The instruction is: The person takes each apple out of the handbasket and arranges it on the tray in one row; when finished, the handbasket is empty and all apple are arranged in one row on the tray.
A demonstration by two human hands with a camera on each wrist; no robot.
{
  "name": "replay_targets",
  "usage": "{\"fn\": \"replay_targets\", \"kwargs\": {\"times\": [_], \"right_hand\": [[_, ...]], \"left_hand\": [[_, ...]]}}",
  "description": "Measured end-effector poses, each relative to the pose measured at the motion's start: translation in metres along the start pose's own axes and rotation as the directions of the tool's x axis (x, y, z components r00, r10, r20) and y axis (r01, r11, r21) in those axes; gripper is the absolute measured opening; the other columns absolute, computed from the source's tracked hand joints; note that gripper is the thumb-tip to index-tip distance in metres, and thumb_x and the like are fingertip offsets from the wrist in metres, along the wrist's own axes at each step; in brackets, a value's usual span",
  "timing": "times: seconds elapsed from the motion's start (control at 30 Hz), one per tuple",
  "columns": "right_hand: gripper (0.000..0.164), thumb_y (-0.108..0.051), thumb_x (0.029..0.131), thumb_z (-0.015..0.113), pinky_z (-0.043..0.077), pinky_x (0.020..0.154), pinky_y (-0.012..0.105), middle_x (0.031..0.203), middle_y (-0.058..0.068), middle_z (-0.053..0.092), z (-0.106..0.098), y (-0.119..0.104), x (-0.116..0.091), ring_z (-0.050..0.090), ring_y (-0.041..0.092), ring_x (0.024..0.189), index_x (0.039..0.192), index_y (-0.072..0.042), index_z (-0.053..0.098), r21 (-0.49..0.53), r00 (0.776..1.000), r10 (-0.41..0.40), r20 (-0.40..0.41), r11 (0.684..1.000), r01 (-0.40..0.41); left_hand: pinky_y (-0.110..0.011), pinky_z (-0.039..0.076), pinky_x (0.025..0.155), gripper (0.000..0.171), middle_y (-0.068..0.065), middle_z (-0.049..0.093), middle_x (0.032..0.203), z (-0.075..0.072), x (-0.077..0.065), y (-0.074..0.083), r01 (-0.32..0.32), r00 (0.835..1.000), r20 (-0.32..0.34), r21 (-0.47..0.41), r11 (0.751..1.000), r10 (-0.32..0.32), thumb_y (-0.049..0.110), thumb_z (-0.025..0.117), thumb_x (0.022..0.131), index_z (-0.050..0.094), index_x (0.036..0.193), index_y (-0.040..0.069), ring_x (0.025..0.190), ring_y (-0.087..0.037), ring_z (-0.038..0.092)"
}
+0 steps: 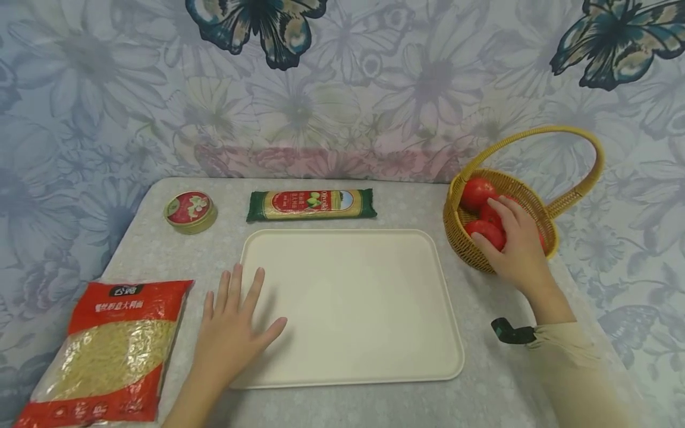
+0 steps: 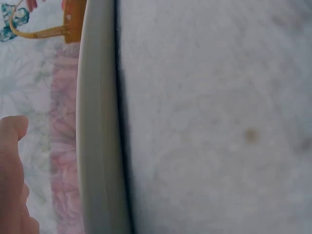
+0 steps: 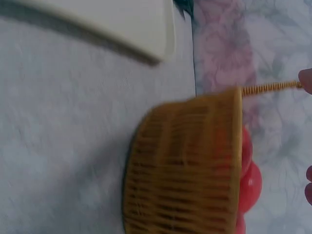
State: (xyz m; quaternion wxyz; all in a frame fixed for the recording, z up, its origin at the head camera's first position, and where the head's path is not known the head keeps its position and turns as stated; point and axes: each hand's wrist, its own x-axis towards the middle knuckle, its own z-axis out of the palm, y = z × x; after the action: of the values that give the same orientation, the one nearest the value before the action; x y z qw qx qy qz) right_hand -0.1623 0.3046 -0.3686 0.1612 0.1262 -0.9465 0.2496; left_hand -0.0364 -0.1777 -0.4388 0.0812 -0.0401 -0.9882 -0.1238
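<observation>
My right hand reaches over the yellow wicker basket, fingers spread and slightly bent above several red tomatoes. In the right wrist view its fingertips show at the right edge, apart from the tomatoes that bulge past the basket's rim. Over the left edge of a cream tray is my left hand, palm down with straight, spread fingers and nothing in it. Its thumb appears at the left of the left wrist view, beside the tray's side wall.
A red bag of pasta lies at the front left. Behind the tray are a round tin and a long green packet. The basket's tall handle leans to the right. Patterned cloth hangs behind the table.
</observation>
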Motion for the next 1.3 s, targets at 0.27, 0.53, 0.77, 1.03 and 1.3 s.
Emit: {"fn": "replay_targets", "kwargs": {"times": [0.27,0.53,0.77,1.03,1.3], "right_hand": [[0.068,-0.022,0.086,0.068,0.018,0.105,0.07,0.148,0.024,0.029,-0.019,0.04,0.018,0.028,0.053,0.13,0.145,-0.011,0.036,-0.07,0.993,0.006,0.115,0.998,0.002],[0.069,-0.019,0.087,0.065,0.021,0.103,0.071,0.147,0.028,0.027,-0.019,0.068,0.036,0.025,0.053,0.131,0.146,-0.009,0.032,-0.12,0.972,0.046,0.232,0.993,-0.019],[0.069,-0.014,0.085,0.066,0.018,0.101,0.073,0.145,0.03,0.026,-0.019,0.075,0.047,0.025,0.056,0.129,0.145,-0.009,0.033,-0.148,0.954,0.063,0.292,0.989,-0.02],[0.073,-0.004,0.078,0.068,0.018,0.103,0.071,0.146,0.032,0.024,-0.014,0.076,0.057,0.022,0.056,0.13,0.144,-0.012,0.036,-0.231,0.925,0.076,0.372,0.973,0.013],[0.073,-0.002,0.073,0.069,0.023,0.101,0.069,0.143,0.031,0.028,-0.007,0.078,0.061,0.024,0.054,0.128,0.14,-0.012,0.042,-0.267,0.917,0.054,0.396,0.962,0.059]], "left_hand": [[-0.067,0.021,0.108,0.11,-0.02,0.011,0.158,0.006,-0.012,-0.011,0.014,0.999,0.035,-0.07,0.997,-0.011,0.072,0.061,0.072,0.009,0.154,0.02,0.144,-0.044,0.014],[-0.069,0.018,0.108,0.125,-0.021,-0.004,0.158,0.014,-0.016,-0.022,0.098,0.987,0.145,-0.238,0.966,-0.065,0.073,0.068,0.065,-0.001,0.153,0.017,0.145,-0.043,-0.001],[-0.069,0.015,0.109,0.132,-0.024,-0.005,0.158,0.023,-0.021,-0.031,0.126,0.984,0.165,-0.371,0.92,-0.069,0.065,0.077,0.06,-0.001,0.153,0.014,0.145,-0.043,-0.005],[-0.07,0.016,0.108,0.14,-0.02,-0.007,0.159,0.028,-0.026,-0.04,0.136,0.977,0.205,-0.399,0.907,-0.056,0.067,0.08,0.052,-0.004,0.153,0.019,0.146,-0.04,-0.01],[-0.069,0.015,0.109,0.148,-0.012,-0.005,0.16,0.026,-0.036,-0.047,0.11,0.967,0.253,-0.378,0.919,-0.011,0.074,0.079,0.043,-0.005,0.153,0.022,0.147,-0.035,-0.009]]}}
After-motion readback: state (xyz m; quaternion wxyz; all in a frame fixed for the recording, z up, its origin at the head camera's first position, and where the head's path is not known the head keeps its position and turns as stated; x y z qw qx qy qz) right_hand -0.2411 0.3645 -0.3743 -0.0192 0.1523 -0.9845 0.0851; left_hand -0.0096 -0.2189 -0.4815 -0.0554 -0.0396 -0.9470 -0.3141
